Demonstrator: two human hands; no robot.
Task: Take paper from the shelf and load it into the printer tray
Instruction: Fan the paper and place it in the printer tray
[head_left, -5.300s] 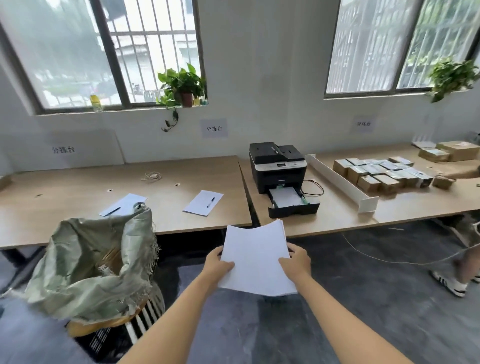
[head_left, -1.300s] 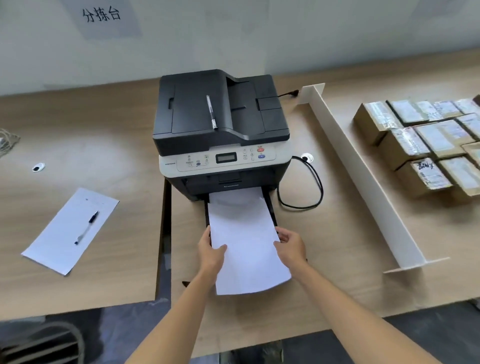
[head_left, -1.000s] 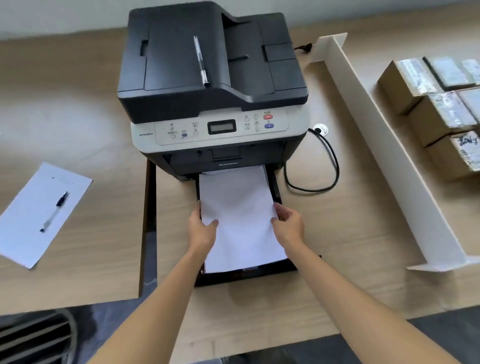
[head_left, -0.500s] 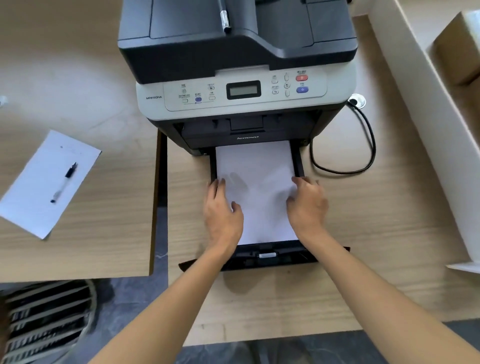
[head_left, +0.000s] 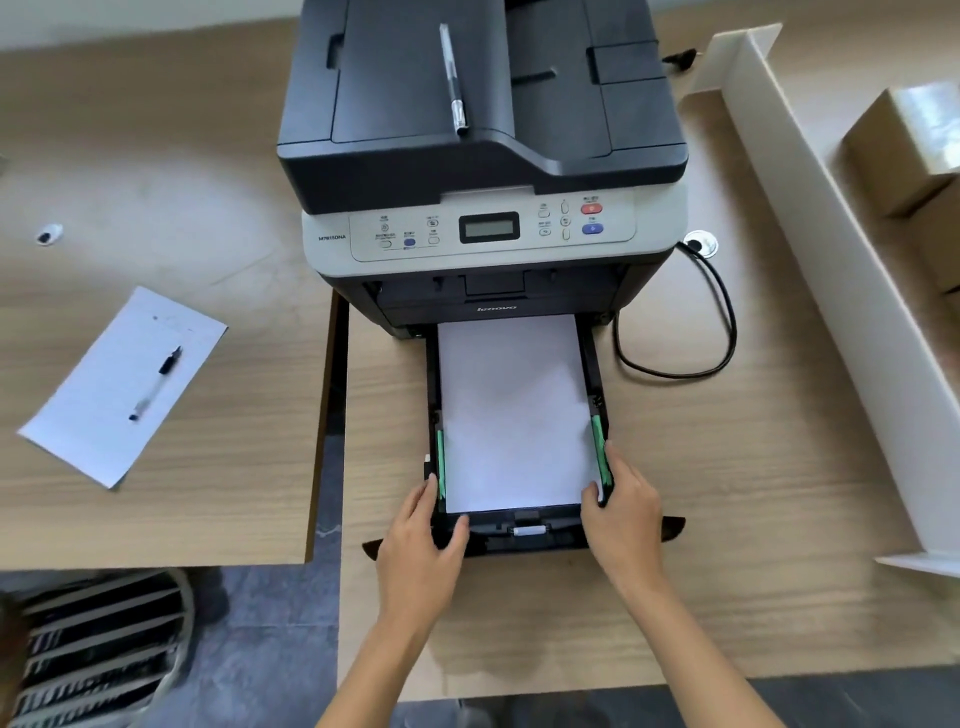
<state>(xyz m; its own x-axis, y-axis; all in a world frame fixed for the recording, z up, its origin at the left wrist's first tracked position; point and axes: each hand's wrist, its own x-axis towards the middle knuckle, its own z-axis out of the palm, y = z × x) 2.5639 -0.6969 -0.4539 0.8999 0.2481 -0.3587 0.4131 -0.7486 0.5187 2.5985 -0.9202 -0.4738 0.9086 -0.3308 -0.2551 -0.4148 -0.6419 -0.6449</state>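
Now the bench (head_left: 675, 467) carries the printer (head_left: 483, 156) with its tray (head_left: 589, 364) pulled out, and the paper (head_left: 511, 410) lies flat inside, no longer pressed down. Both hands, left (head_left: 421, 551) and right (head_left: 626, 519), have shifted to grip the tray's front corners, likely to push it shut.

Matt white paper (head_left: 511, 410) lies in a black plastic tray (head_left: 589, 364), under a smooth plastic printer (head_left: 483, 156), on wood-grain desk (head_left: 727, 467).

Paper (head_left: 511, 410) lies in the tray (head_left: 524, 535) before the printer (head_left: 483, 156); a pen (head_left: 453, 78) seemingly rests on top.
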